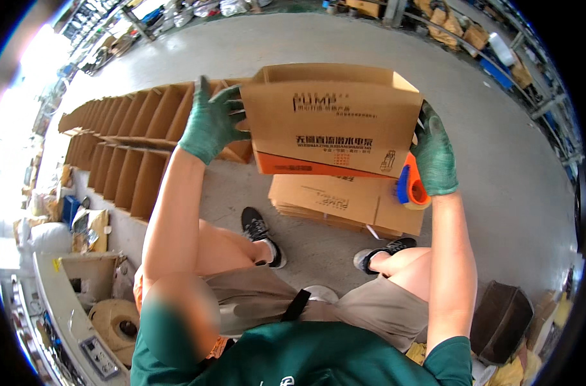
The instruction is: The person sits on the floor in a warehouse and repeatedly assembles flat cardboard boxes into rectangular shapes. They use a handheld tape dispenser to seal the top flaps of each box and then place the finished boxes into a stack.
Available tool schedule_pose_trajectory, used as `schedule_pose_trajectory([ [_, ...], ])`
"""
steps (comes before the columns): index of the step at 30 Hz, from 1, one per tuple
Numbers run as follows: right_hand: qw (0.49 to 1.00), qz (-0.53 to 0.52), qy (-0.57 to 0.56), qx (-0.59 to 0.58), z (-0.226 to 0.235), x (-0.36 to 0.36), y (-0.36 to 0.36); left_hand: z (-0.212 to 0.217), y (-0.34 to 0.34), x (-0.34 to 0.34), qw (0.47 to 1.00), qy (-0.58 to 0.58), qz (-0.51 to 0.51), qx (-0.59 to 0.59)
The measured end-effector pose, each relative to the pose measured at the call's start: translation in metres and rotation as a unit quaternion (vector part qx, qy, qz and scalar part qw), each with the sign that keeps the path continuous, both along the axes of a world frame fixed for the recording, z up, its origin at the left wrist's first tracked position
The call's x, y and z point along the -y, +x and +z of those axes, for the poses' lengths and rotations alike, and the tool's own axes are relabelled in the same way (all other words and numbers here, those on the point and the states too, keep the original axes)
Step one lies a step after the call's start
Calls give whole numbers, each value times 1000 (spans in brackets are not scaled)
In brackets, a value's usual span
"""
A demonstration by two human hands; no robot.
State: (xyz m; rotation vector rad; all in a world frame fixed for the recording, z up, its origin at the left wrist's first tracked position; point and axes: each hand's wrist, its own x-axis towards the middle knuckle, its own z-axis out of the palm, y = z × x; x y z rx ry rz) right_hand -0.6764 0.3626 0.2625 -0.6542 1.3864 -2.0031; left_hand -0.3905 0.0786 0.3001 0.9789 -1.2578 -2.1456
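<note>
Held up in front of me is a cardboard box [331, 128] with an open top, dark print and an orange band along its lower edge. My left hand [212, 122], in a green glove, presses against the box's left end with its fingers partly spread. At the opposite end my right hand [436, 151], also gloved in green, grips the side, its fingertips partly hidden. Below the box lies a stack of flattened cartons [344, 199]. An orange and blue tape dispenser [415, 186] rests on its right part, just under my right hand.
Rows of open cardboard boxes [129, 122] stand on the floor to the left. A pale machine [81, 321] with a tape roll [116, 325] is at lower left. A dark bin [502, 321] stands at lower right. Loaded shelving [499, 61] lines the far right.
</note>
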Motion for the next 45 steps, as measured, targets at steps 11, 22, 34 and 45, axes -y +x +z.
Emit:
schedule_pose_trajectory([
  [11,949,179,-91,-242,19,59,78,-27,100,14,958,-83,-42,273],
  [22,923,240,-45,-298,31,79,123,-150,313,9,870,-246,281,322],
  [34,956,193,77,-206,-26,41,64,-382,527,-19,822,8,427,376],
  [45,908,201,248,-272,-58,26,63,-237,324,-45,580,-445,-71,679],
])
